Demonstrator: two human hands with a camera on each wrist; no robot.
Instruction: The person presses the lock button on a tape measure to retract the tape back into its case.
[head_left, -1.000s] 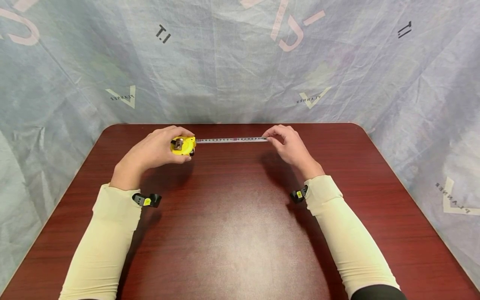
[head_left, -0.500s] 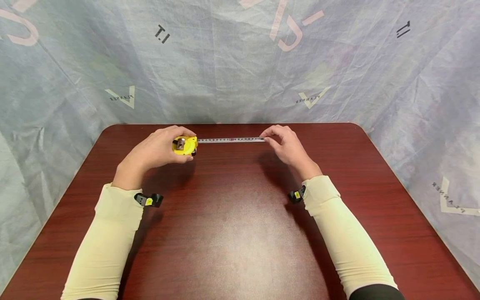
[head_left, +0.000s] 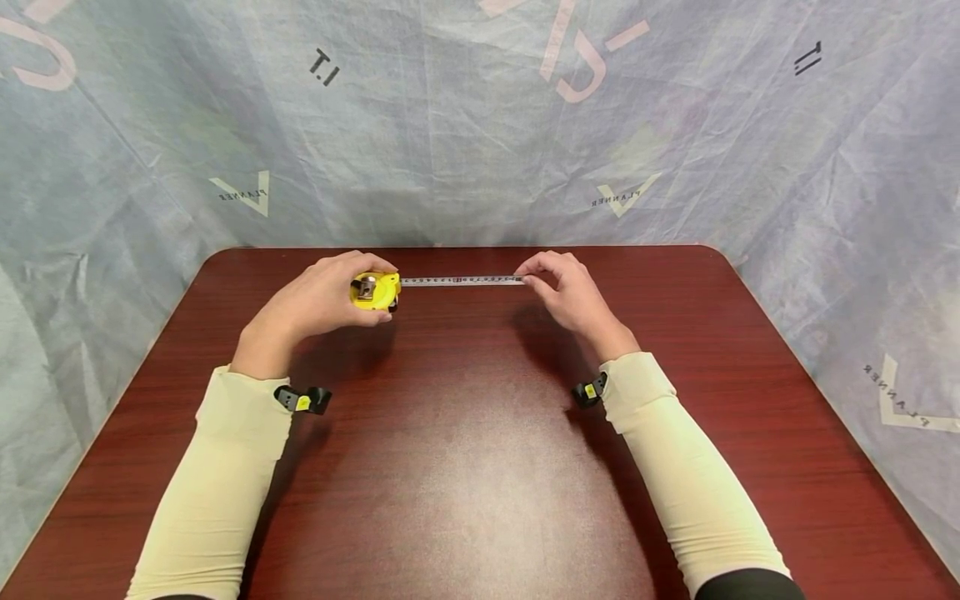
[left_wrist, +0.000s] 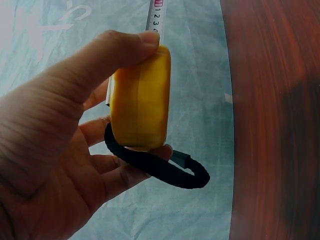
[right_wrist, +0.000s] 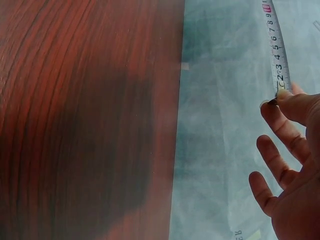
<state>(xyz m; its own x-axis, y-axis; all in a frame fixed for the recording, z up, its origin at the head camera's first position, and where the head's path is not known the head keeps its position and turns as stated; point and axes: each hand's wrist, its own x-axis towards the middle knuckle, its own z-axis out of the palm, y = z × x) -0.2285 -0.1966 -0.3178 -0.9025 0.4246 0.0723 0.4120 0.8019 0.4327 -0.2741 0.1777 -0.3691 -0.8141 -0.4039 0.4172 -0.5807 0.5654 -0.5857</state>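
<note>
My left hand (head_left: 318, 292) grips the yellow case of a tape measure (head_left: 384, 291), thumb on one edge and fingers round the other. A black wrist strap (left_wrist: 160, 170) loops below the case in the left wrist view. Out of the case runs the white blade (head_left: 465, 281), straight and level above the table, with black numbers and a red mark. At the blade's end, my right hand (head_left: 573, 292) pinches the tip between thumb and forefinger. The other fingers of that hand (right_wrist: 295, 155) are spread and hold nothing in the right wrist view.
Beneath both hands lies a reddish-brown wooden table (head_left: 450, 433) with rounded far corners. A grey printed cloth (head_left: 450, 150) hangs behind it and along both sides. Each wrist wears a small black camera band (head_left: 302, 401).
The hands have drawn closer together, the left moving right and the right moving left. Less of the blade shows between them. Both grips look the same.
</note>
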